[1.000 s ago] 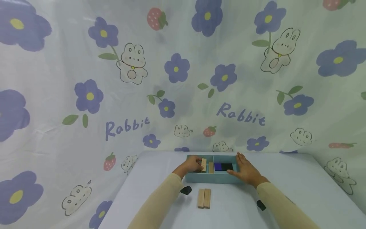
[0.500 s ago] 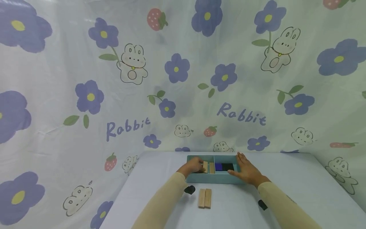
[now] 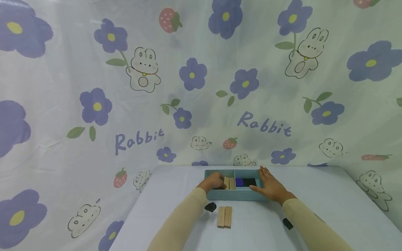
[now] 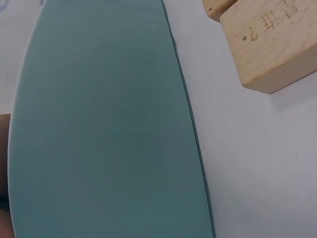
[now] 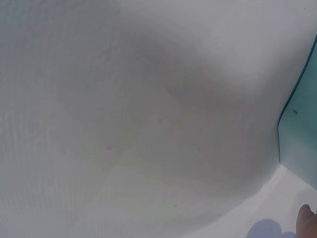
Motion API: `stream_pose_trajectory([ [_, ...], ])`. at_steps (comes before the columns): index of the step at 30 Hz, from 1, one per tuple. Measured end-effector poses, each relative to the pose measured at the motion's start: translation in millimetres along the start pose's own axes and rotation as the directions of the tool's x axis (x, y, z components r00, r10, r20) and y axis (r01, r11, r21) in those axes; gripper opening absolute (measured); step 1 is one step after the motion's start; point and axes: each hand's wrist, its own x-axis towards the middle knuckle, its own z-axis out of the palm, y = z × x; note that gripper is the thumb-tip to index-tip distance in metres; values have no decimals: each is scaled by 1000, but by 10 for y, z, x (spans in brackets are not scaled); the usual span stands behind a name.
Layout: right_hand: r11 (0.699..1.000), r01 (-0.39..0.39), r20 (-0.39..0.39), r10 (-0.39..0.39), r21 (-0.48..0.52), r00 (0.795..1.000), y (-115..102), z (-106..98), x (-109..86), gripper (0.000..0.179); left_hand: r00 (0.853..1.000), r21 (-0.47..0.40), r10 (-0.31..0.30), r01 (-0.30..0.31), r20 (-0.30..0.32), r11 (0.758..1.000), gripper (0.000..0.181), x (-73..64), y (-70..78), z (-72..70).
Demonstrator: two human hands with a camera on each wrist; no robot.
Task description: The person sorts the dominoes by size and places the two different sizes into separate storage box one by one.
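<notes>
A teal box (image 3: 237, 195) with two compartments stands on the table. My left hand (image 3: 213, 182) reaches into its left compartment and pinches a wooden block (image 3: 226, 182). Alongside, by the divider, lies another wooden block (image 3: 231, 183). In the right compartment are a blue block (image 3: 239, 182) and a black block (image 3: 250, 182). My right hand (image 3: 270, 187) rests on the box's right end, fingers straight and thumb by the front rim. The left wrist view shows mostly the box's front wall (image 4: 109, 124), which hides most of the left hand. A fingertip (image 5: 306, 223) shows in the right wrist view.
Two wooden blocks (image 3: 224, 217) lie side by side on the white table (image 3: 251, 230) in front of the box. Behind the table hangs a white curtain (image 3: 213, 111) printed with flowers and rabbits.
The left hand has lowered the wooden block into the left compartment and moved it right, up against the block by the divider. My right hand stays at the box's right end.
</notes>
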Motion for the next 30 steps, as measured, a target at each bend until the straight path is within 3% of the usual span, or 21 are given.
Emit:
stream_pose_trajectory([
  [4, 1000, 4, -6, -4, -3, 1000, -24, -7, 0, 107, 1000, 26, 18, -18, -12, 1000, 29, -1, 8, 4],
  [10, 1000, 17, -20, -17, 4, 1000, -36, -23, 1, 105, 999, 51, -27, 29, -31, 998, 27, -34, 56, -8],
  [18, 1000, 11, -20, -11, 3, 1000, -33, -19, 16, 106, 999, 32, -23, 24, -35, 999, 35, -25, 67, -1],
  [30, 1000, -6, -3, 6, 4, 1000, -1, -12, 6, 110, 999, -19, -33, 33, -10, 999, 44, -151, 117, -88],
])
